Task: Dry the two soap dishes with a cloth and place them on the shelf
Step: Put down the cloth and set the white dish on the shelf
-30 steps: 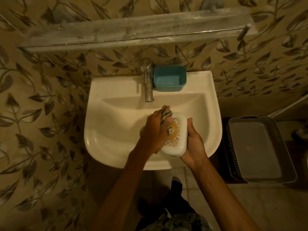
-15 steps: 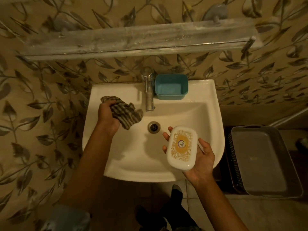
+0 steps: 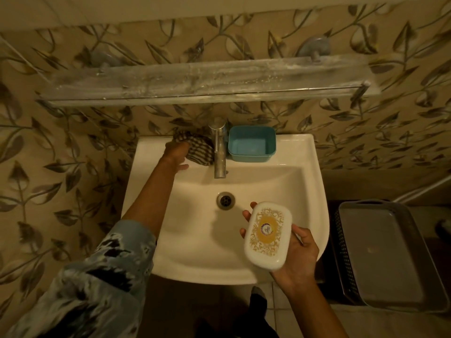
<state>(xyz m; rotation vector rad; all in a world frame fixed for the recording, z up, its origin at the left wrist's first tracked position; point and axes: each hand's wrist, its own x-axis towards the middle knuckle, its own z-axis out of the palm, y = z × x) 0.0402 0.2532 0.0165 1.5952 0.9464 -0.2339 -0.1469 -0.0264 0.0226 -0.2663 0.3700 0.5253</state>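
My right hand [image 3: 296,254] holds a white soap dish [image 3: 267,235] with a gold ornament on top, over the front right of the white sink [image 3: 310,167]. At the sink's back left rim, just left of the tap, my left hand [image 3: 176,152] rests on a striped cloth [image 3: 201,148]; its fingers are partly hidden in the folds. A teal soap dish [image 3: 251,143] stands open side up on the back rim, right of the tap. Above the sink a glass shelf [image 3: 202,80] runs along the wall with nothing on it.
A metal tap [image 3: 219,147] rises at the back middle of the sink, and the drain [image 3: 225,200] lies in the basin. A grey tray [image 3: 380,254] sits on a dark perforated crate to the right of the sink. Leaf-patterned tiles cover the wall.
My left hand has carried the cloth away from the white dish, across the basin to the back left rim by the tap. My right hand keeps the white dish, now lower right.
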